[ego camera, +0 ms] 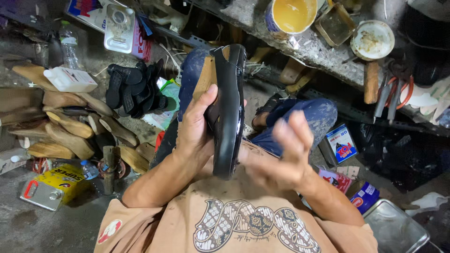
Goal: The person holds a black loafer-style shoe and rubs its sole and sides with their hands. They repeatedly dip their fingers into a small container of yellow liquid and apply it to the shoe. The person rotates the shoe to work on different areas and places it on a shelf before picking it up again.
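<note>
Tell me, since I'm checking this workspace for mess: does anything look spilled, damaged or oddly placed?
Nothing looks spilled. The left hand holds a glossy black leather shoe upright; the blurred right hand is beside it. Wooden shoe lasts and black rubber soles lie in loose heaps on the floor.

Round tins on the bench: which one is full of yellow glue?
The big can at the bench's left end, brimming with smooth yellow. The shallow white tin to its right holds only brownish residue.

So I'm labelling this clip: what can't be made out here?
- Right hand: motion-blurred in the head view; its grip is unclear.
- Black shoe: seen edge-on, and the left hand covers part of it.
- Metal tray: cut off by the bottom edge.
- Glue can: cut off at the top.
</note>
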